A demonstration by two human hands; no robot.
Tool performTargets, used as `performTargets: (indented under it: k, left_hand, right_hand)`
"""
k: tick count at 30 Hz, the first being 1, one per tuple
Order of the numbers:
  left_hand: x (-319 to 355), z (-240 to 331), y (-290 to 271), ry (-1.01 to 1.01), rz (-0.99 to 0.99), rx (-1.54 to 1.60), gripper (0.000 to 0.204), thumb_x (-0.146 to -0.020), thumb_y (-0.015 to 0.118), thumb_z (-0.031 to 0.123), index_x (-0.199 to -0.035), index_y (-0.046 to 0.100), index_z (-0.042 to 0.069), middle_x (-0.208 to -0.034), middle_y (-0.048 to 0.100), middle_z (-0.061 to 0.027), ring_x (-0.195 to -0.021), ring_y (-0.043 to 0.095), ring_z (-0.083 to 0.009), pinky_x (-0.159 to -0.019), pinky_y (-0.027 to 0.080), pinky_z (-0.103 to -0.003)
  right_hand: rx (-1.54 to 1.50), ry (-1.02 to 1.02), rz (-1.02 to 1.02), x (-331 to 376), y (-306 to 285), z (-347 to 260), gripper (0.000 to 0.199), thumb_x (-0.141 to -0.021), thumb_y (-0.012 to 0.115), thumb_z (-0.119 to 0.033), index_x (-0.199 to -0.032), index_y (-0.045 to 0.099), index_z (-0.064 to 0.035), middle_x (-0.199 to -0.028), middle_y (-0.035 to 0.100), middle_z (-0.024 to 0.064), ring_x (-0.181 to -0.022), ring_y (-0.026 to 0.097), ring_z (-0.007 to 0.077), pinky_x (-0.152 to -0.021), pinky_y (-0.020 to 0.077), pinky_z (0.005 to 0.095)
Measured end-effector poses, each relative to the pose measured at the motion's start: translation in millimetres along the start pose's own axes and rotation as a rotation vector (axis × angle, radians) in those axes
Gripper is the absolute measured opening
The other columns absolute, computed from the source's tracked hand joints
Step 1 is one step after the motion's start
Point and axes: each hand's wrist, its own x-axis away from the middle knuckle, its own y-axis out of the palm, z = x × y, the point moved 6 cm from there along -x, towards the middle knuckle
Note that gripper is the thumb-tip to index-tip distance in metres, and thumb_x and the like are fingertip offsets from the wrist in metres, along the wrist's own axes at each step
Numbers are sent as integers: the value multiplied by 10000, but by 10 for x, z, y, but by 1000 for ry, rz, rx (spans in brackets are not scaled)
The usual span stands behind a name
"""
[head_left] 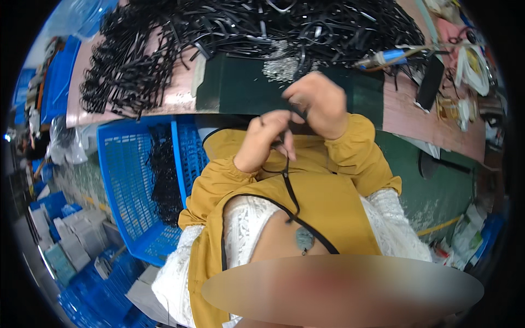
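My left hand (263, 136) is closed, fingers pinching a thin black strap (289, 188) whose end dangles over the yellow apron (322, 202). Just above and to its right, my right hand (320, 104) is curled closed, slightly blurred, on a dark stretch of strap between the two hands. Its fingertips hide the exact grip. Both hands are in front of the near edge of a dark green mat (235, 87). Beyond them lies a scatter of small silver metal pieces (279, 68). A large heap of black straps (339, 27) spreads over the far side of the table.
A tool with a blue handle (389, 57) rests right of the mat, near a black box-like object (430, 82). More straps bunch at the table's left (128, 82). Below that side stands a blue basket (126, 186) with black straps inside. Blue crates (98, 290) stand at lower left.
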Motion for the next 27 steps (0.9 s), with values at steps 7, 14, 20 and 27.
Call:
performTargets:
  k: [7,14,20,27]
  left_hand:
    - [60,55,-255,17,173,77,388,-1042,504,241,-1332,574,-6,-807,634,-82,-678,679,-200,-594,532,-263]
    - [22,-277,-236,-220,94,318,367,-1045,600,237,-1345,609,26,-865,688,-46,-751,704,-156,-763,624,-313]
    - [-184,-761,78,-473,-1,385,307,-1007,683,291,-1232,644,86,-836,696,-29,-685,691,-128,-670,614,-283]
    - [-186,-837,125,-505,71,466,322,-1014,668,369,-1235,635,138,-734,626,18,-610,545,-94,-561,426,-258]
  right_hand:
    - [-276,169,-83,-108,334,200,126,-977,660,-45,-1075,722,5,-1020,697,112,-817,666,192,-726,538,308]
    - [83,439,1246,665,-1374,585,174,-1022,549,-86,-1134,616,28,-972,638,95,-889,617,173,-815,527,315]
    - [-345,566,748,808,-1339,1621,380,-1055,524,-272,-1291,531,25,-1113,635,119,-987,631,237,-828,516,348]
    - [-1090,346,411,478,-795,1156,434,-1016,606,-306,-1350,523,-42,-962,553,58,-816,532,173,-690,454,313]
